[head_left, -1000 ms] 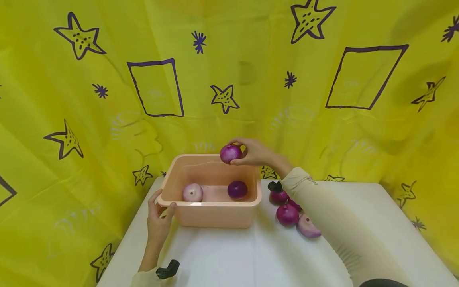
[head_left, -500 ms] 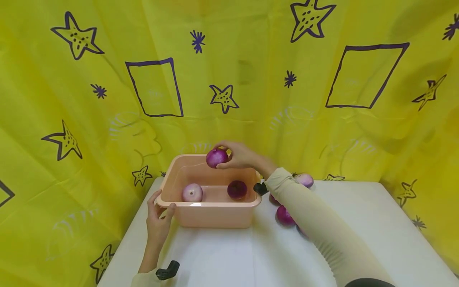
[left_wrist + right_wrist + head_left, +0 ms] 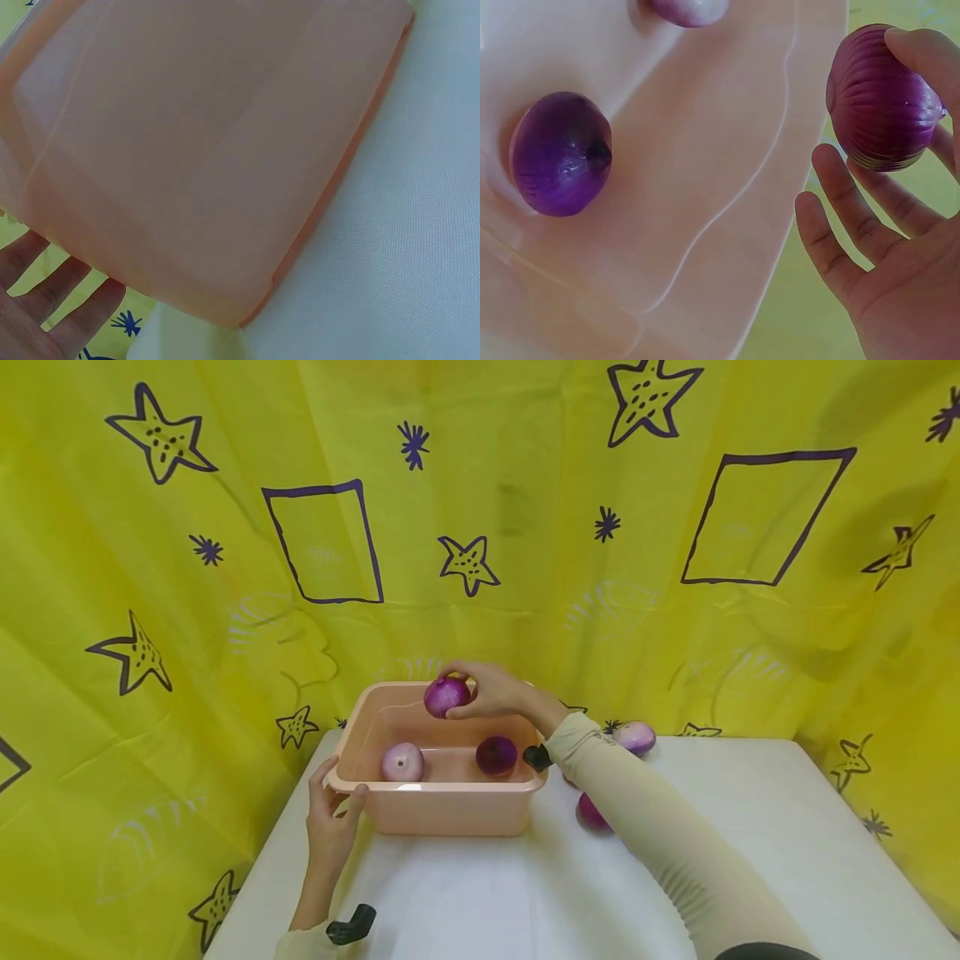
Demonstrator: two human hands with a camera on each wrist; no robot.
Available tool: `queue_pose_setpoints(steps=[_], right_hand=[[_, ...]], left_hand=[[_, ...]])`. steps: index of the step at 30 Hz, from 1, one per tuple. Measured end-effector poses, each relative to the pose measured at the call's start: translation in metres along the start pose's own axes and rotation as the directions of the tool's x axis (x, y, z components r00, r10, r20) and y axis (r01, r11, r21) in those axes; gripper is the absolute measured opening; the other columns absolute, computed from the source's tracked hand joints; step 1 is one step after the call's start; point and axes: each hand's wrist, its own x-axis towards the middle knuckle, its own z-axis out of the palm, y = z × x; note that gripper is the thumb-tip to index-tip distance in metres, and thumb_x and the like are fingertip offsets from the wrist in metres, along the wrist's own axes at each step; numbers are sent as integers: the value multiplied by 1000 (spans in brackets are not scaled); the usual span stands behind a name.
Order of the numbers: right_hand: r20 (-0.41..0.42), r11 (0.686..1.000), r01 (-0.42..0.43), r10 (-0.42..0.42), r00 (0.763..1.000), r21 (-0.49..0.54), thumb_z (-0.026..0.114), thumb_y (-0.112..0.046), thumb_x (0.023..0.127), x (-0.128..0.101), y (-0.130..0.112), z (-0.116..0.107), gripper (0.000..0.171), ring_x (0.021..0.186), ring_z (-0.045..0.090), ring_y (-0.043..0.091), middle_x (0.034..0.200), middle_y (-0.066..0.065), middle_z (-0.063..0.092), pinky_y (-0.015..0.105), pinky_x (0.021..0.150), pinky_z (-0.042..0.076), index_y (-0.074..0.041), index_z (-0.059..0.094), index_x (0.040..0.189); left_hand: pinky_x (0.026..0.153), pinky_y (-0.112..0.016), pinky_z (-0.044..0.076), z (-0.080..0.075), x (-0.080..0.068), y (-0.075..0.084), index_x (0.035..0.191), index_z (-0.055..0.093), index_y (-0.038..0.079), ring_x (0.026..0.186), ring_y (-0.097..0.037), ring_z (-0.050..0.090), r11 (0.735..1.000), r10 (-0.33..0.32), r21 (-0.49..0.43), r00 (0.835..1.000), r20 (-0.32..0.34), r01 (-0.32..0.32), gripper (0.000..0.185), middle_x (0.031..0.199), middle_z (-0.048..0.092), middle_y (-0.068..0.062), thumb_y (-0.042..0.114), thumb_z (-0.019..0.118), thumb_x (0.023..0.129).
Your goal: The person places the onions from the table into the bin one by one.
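A peach plastic tub [image 3: 450, 812] stands on the white table. My left hand [image 3: 330, 831] grips its front left corner, thumb at the front rim and fingers along the left side. Between thumb and fingertips, my right hand [image 3: 497, 690] pinches a red onion [image 3: 446, 697], held up over the back part of the tub. The right wrist view shows that onion [image 3: 877, 101] with the lower fingers spread beneath it. Inside the tub lie a pale pinkish onion [image 3: 402, 763] on the left and a dark purple onion [image 3: 496, 756] on the right.
Right of the tub, a red onion [image 3: 591, 814] is partly covered by the right sleeve [image 3: 652, 827]. Farther back lies a pale purple onion [image 3: 634, 737]. A yellow curtain [image 3: 525, 618] with drawn stars hangs just behind the white table [image 3: 450, 902].
My right hand has moved left and slightly down with the red onion. Its forearm now covers more of the onions on the table and uncovers the pale one behind. The left hand stays put.
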Motion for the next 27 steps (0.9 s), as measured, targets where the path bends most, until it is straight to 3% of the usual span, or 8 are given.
queue_pose_setpoints(steps=[9,13,18,27], right_hand=[[6,1000,-10,10,1000,-10,86,-25,84,1,2,5,57,95,68,28,122,12,66,31,83,57,-16,59,134],[41,999,-34,35,999,-20,84,-28,86,0,1,3,66,114,64,36,134,18,63,43,96,54,-15,53,143],[70,1000,-17,18,997,-10,82,-27,88,-5,3,-2,74,136,48,43,151,19,50,57,111,42,-14,46,152],[-17,999,-23,23,1000,30,82,-21,88,-45,21,-32,68,134,49,44,149,16,53,58,107,44,-6,51,147]], left_hand=[[83,-13,51,0,0,0,156,32,21,127,-36,57,1000,9,6,1000,3,-9,68,157,45,-11,22,69,99],[85,-15,51,0,-1,1,156,31,22,127,-34,57,1000,2,9,1000,5,-3,68,157,45,-9,24,68,100],[84,-13,50,0,0,0,156,31,22,124,-34,57,1000,-5,9,1000,2,5,66,157,45,-11,20,66,101],[83,-13,51,0,0,0,156,32,21,123,-32,58,1000,9,11,1000,-2,-9,66,157,46,-12,19,67,100]])
